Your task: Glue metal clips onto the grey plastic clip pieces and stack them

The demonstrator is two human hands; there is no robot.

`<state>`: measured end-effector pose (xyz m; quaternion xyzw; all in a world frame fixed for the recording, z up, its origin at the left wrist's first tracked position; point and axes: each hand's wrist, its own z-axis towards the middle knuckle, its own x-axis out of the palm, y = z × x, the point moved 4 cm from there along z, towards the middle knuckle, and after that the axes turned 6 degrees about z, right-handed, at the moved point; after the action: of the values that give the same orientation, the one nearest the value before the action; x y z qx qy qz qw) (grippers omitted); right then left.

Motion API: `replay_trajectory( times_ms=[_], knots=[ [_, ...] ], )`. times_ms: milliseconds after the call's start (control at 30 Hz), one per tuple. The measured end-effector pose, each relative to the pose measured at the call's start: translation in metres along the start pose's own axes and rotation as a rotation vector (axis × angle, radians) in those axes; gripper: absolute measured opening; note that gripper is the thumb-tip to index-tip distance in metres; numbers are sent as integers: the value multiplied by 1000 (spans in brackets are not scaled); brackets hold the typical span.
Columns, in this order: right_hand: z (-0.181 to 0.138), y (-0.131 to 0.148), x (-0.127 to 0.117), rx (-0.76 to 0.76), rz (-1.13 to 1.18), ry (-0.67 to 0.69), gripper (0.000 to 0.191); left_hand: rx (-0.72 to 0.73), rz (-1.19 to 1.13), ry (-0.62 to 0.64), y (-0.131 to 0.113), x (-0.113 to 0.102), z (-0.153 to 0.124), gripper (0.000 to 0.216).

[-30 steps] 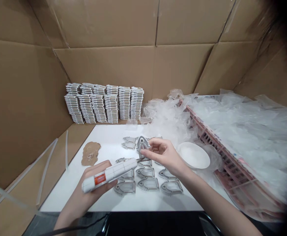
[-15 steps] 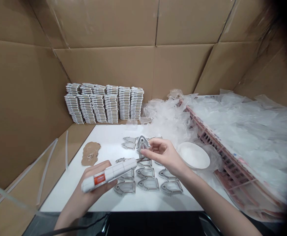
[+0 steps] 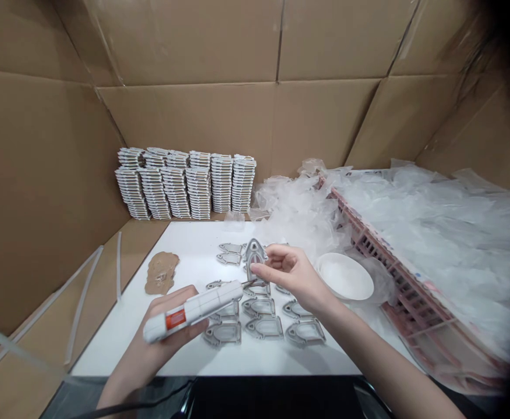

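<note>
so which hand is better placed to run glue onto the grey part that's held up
Left, probably. The left hand grips the white orange-labelled glue gun, its nozzle tip right at the grey pointed metal part. The right hand is busy pinching that part upright in its fingers.

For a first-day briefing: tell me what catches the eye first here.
The left hand holds a white glue gun, its nozzle at a grey part pinched upright in the right hand, mid-table. Rows of like grey pieces lie beneath them on the white board, and tall stacks line the back cardboard wall.
</note>
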<state>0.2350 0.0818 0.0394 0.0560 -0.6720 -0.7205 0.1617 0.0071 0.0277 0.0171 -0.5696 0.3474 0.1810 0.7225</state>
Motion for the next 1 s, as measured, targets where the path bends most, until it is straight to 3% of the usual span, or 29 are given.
replay_trajectory(
  times_ms=[700, 1000],
  knots=[
    [3, -9, 3, 37, 37, -11, 37, 70, 4, -37, 6, 1, -2, 27],
    [5, -7, 6, 20, -2, 13, 37, 22, 13, -40, 10, -1, -5, 23]
  ],
)
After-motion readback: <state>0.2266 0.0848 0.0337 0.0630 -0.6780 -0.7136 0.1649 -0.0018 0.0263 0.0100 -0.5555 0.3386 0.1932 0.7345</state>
